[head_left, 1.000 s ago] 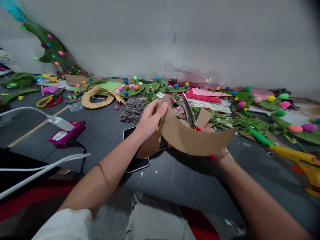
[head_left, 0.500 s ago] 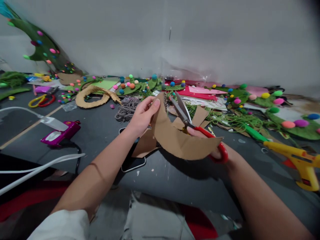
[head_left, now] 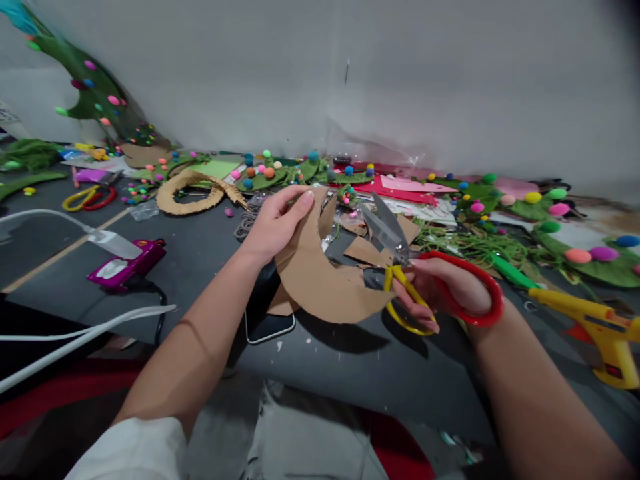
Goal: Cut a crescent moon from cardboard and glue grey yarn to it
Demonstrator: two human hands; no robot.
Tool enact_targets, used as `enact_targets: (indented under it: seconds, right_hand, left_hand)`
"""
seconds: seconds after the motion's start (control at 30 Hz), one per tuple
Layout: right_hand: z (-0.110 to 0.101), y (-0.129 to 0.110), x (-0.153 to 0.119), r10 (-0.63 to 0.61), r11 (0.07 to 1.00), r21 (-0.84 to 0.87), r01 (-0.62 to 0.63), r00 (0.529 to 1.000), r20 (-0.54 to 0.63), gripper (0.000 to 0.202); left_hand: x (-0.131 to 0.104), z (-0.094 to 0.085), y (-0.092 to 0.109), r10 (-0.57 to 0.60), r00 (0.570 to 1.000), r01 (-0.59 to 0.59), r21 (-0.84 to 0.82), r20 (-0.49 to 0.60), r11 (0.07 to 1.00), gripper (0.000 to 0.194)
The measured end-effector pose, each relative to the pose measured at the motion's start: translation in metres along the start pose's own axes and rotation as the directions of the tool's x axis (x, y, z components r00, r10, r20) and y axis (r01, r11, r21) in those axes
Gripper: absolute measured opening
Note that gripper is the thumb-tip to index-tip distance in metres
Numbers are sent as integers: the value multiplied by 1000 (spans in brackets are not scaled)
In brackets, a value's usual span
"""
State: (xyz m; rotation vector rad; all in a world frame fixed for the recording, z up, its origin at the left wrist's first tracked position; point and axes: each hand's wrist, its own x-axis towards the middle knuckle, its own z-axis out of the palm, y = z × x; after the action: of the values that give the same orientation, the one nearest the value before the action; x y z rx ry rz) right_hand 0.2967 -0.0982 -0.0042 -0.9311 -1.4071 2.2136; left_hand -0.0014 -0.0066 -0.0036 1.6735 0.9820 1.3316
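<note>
My left hand [head_left: 283, 223] pinches the upper tip of a brown cardboard crescent [head_left: 320, 280], which hangs above the dark table with its hollow facing right. A partly cut strip of card stands along its inner edge. My right hand [head_left: 435, 290] holds a pair of scissors [head_left: 390, 233] with one red and one yellow handle. Their blades are parted and point up and left, clear of the cardboard. Under the crescent, a phone [head_left: 270, 327] and a cardboard scrap [head_left: 283, 302] are partly hidden. More cardboard offcuts [head_left: 367, 251] lie behind the blades.
At right lies a yellow glue gun [head_left: 590, 310]. A purple plug adapter [head_left: 127, 263] with white cables sits at left. Behind are a cardboard ring [head_left: 167, 193], a second pair of scissors [head_left: 90, 197], green yarn [head_left: 460, 240] and pompom-covered felt pieces [head_left: 263, 175] along the wall.
The scissors have come away from the crescent's inner edge, moving right, and their yellow handle now shows. The crescent has shifted left and turned slightly in my left hand.
</note>
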Motion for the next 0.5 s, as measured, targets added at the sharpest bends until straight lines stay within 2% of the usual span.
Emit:
enact_targets:
  seconds: [0.07,0.13,0.27,0.37,0.5]
  right_hand:
    - [0,0,0,-15,999,39,13,999,32,56]
    - [4,2,3,31,997,70,-37,997,75,59]
    - [17,4,11,107,989,88,-117,988,116,62]
    - [22,1,11,112,984,127,-124,988,104,62]
    - [27,-4,7,114,978,166,-128,989,90,62]
  left_hand:
    - [-1,-4,3,-8,999,5,85,42,996,28]
    - [-2,-5,5,-31,998,24,133,51,991,27]
    - [-4,-8,9,-53,995,44,114,80,992,24]
    - [-4,-12,14,0,994,-16,145,107,989,29]
    - [-5,-16,22,113,993,-117,245,30,962,35]
